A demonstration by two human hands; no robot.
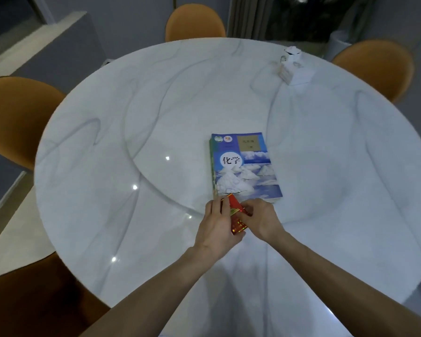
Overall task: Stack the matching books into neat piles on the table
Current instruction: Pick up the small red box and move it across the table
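Red booklet point(237, 216) (perhaps several) gripped by both hands point(238, 221) beside book pile point(244, 166).

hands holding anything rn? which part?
Yes. Both hands hold a small red booklet: left hand grips its left edge, right hand its right edge, just near of the blue book pile.
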